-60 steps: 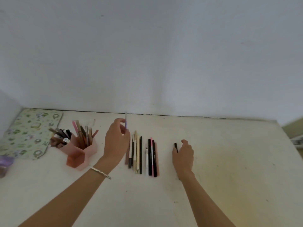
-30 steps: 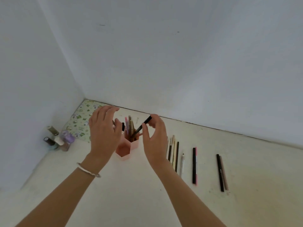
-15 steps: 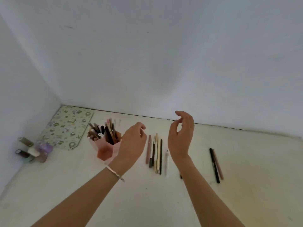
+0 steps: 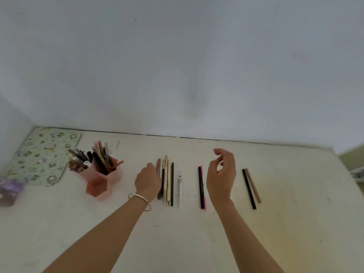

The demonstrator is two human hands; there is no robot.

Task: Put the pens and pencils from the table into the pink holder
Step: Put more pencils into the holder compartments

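Pens and pencils [image 4: 167, 182] lie side by side in a tight bundle on the white tabletop [image 4: 187, 243]. To the right of it, apart from each other, lie a white pen [image 4: 179, 191], a black and pink pair [image 4: 201, 187], and a black pen [image 4: 249, 189] touching a brown pencil [image 4: 254, 186]. The pink holder [image 4: 102, 181] stands left of the bundle, with many pens leaning in it. The left hand [image 4: 147, 181], a silver bracelet [image 4: 140, 198] on its wrist, is down at the left edge of the bundle; its fingers are hidden behind the back of the hand, so it is not possible to tell if they pinch anything. The right hand [image 4: 221, 176] is raised between the black and pink pair and the black pen, fingers loosely curled, holding nothing. A patterned green mat [image 4: 41, 154] lies behind the holder.
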